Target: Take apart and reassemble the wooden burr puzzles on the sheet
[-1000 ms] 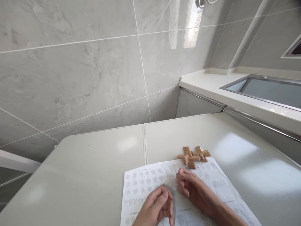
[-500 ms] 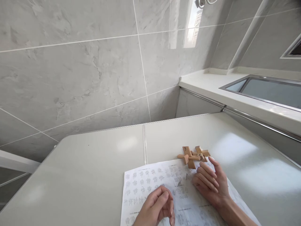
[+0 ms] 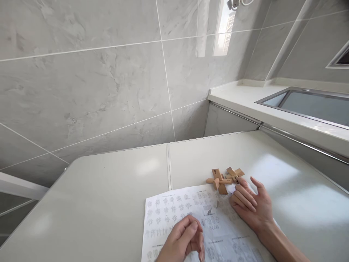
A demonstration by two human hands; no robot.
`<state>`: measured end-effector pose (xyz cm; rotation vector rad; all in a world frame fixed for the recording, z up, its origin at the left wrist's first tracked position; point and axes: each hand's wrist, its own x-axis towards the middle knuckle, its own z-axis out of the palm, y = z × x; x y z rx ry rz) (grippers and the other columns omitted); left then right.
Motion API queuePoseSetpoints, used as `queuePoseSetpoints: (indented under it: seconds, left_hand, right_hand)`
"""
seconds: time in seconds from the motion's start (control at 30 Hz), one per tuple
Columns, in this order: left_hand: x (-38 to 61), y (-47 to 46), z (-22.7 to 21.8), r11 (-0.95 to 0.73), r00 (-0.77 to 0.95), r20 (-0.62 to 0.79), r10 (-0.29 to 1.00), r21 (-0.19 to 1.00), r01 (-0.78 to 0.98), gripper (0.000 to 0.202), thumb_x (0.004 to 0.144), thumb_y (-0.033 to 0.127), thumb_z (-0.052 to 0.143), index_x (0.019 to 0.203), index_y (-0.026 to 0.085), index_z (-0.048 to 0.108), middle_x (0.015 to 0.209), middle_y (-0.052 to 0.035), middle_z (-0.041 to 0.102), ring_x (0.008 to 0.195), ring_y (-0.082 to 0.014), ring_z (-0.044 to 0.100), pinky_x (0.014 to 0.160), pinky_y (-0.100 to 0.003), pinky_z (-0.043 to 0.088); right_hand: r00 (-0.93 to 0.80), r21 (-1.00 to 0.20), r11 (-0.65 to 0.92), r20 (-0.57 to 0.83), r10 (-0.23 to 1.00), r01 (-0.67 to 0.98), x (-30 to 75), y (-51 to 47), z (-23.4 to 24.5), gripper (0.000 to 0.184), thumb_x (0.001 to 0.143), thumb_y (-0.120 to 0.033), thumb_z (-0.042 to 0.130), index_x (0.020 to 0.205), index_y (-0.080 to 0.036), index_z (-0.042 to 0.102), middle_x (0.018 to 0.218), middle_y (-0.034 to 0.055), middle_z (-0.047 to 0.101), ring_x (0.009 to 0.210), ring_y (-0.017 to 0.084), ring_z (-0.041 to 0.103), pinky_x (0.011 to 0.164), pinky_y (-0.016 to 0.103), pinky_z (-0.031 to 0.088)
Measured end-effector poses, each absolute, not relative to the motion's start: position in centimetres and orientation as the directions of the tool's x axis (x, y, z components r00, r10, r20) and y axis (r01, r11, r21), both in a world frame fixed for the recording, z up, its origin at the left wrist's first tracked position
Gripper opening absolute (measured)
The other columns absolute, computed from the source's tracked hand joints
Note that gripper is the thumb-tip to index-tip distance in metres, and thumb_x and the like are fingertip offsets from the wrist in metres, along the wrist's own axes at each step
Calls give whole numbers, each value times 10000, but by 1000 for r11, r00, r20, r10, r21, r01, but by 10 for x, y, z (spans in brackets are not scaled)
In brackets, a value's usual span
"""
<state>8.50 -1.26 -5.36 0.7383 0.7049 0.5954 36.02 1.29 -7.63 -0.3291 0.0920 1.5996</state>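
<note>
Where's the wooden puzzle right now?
Head view: the puzzle sits right of centre on the table, at the far edge of the sheet, by the right hand.

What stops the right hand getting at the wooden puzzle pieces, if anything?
Likely nothing, so yes: the right hand lies open on the printed sheet, fingertips right beside the wooden puzzle pieces, no object between.

We identify the puzzle pieces (image 3: 225,178) as bare light wood, smooth and matt. The sheet (image 3: 174,214) is thin, matt printed paper. The desk (image 3: 109,189) shows a smooth, semi-gloss pale top. The wall tiles (image 3: 81,91) are glossy and marbled. The sink (image 3: 313,103) is satin metal.
</note>
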Motion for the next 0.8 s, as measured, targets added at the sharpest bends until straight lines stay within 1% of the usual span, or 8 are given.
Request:
queuePoseSetpoints:
  seconds: [0.13,0.23,0.3,0.43,0.6,0.7,0.8]
  left_hand:
    - [85,-13,-53,599,618,-359,699,766,-232,528,942,674,779,911,174,610,732,-7,635,557,-120,598,624,-276,530]
    - [85,-13,-53,602,617,-365,697,766,-227,549,927,692,785,907,172,608,730,-7,635,556,-119,603,622,-275,528]
    - [86,-12,-53,600,615,-364,699,767,-228,558,919,699,789,905,172,608,725,-5,633,551,-118,601,619,-274,528]
    - [85,-12,-54,598,614,-363,701,768,-229,570,907,710,794,898,172,604,719,-4,634,546,-120,604,609,-274,527]
    - [85,-12,-55,602,616,-366,698,766,-227,567,906,706,798,903,173,603,707,1,629,549,-123,606,610,-273,526]
    - [86,-12,-56,602,616,-363,699,764,-232,578,892,715,806,899,174,602,704,5,627,549,-123,605,606,-270,523]
    - [86,-12,-57,605,616,-365,698,761,-235,594,875,728,815,895,175,598,701,7,626,546,-120,603,600,-265,518]
  right_hand:
    - [7,-142,-31,-259,966,-989,367,15,-79,188,1047,-335,683,892,-232,654,414,-98,524,331,91,450,410,233,387]
    - [24,-150,-15,-256,966,-989,372,16,-81,124,1057,-321,668,989,-224,705,411,-103,521,322,89,448,409,226,393]
    - [35,-155,-5,-252,967,-988,373,17,-81,115,1060,-324,666,1067,-228,729,419,-107,520,323,90,455,406,222,390]
    - [53,-179,11,-232,971,-984,373,17,-79,176,1058,-320,664,1195,-238,737,468,-109,537,339,92,490,409,212,415]
    - [109,-245,56,-206,973,-968,373,16,-77,309,1050,-265,629,1350,-227,693,528,-109,540,353,103,521,405,219,471]
    - [128,-264,68,-220,967,-962,373,17,-76,338,1048,-255,612,1380,-232,672,588,-96,553,375,103,526,423,232,510]
    - [132,-256,73,-225,965,-964,373,18,-77,349,1043,-234,588,1385,-238,656,620,-88,544,400,110,526,443,247,536]
